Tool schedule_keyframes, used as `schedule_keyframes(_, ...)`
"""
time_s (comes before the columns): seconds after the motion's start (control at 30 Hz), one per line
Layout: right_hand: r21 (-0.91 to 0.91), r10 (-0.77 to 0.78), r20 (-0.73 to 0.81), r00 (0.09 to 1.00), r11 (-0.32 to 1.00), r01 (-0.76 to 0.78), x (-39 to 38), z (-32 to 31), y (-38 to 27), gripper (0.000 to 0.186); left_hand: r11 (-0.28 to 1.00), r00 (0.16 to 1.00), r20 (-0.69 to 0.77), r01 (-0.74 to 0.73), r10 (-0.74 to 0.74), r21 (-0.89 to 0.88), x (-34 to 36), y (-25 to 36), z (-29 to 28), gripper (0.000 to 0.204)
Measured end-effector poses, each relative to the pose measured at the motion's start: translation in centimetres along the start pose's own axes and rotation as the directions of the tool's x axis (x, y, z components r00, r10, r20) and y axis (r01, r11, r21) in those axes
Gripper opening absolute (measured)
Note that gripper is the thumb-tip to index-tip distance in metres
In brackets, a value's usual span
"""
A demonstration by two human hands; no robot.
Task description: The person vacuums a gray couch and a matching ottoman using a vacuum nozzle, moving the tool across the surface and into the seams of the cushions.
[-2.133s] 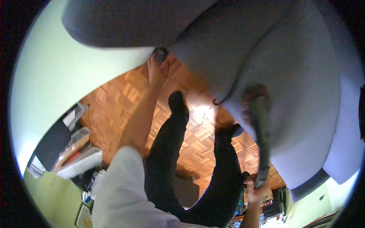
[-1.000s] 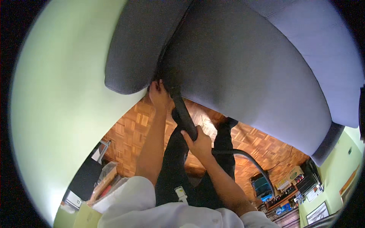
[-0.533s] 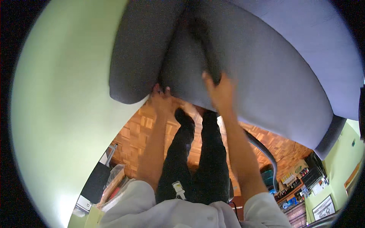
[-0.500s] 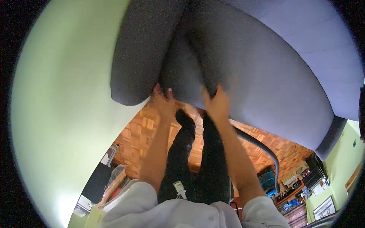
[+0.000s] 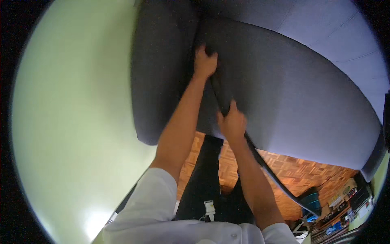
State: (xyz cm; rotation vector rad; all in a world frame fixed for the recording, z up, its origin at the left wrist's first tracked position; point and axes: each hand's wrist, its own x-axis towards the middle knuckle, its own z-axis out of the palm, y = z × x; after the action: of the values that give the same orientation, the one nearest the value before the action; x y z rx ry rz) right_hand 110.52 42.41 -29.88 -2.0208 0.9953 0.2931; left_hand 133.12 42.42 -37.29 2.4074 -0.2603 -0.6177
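My left hand (image 5: 205, 61) grips the far part of a dark vacuum wand (image 5: 216, 90) by the crease between the grey sofa's seat cushion (image 5: 284, 93) and its side cushion (image 5: 156, 85). My right hand (image 5: 232, 124) holds the same wand lower down, over the seat. From beneath my right forearm a grey hose (image 5: 279, 181) runs down toward a dark teal vacuum cleaner (image 5: 309, 202) on the floor at lower right. The wand's tip is hidden in the dark crease. My fingers are slightly blurred.
A pale green wall (image 5: 77, 114) fills the left side. The sofa's back cushions (image 5: 321, 36) span the upper right. Parquet floor (image 5: 292, 160) shows below the seat around my legs. A cluttered shelf (image 5: 337, 209) stands at lower right.
My left hand has moved from the front of the crease farther back, onto the wand. The right hand earlier swung the wand in from the right. The view has shifted over the sofa.
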Motion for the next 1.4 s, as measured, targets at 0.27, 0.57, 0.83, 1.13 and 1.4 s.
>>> schedule_keyframes(0.27,-0.03,-0.05,-0.006,0.999,0.998,0.05,13.2,-7.4,-4.8,0.059,0.91,0.994,0.102,0.018,0.027,-0.414,15.7,5.3,-0.9,0.063)
schedule_keyframes(0.57,-0.128,0.5,0.281,0.819,0.865,-0.485,-22.9,-3.8,9.6,0.055,0.909,0.666,0.692,-0.415,0.279,0.033,-24.0,-5.3,0.0,0.108)
schedule_keyframes(0.83,0.155,0.33,-0.171,0.928,0.94,-0.305,-12.1,1.8,9.1,0.058,0.733,0.633,0.386,-0.646,0.671,-0.213,-11.1,-1.4,5.8,0.07)
schedule_keyframes(1.13,0.269,0.485,-0.058,0.873,0.849,-0.454,1.4,-6.8,1.7,0.056,0.592,0.615,0.179,-0.788,0.768,0.17,0.5,7.2,8.4,0.066)
schedule_keyframes(1.4,0.032,0.548,0.155,0.822,0.829,-0.558,-31.0,-0.8,10.9,0.055,0.651,0.261,0.829,-0.743,0.495,-0.155,-27.7,-4.5,1.7,0.067)
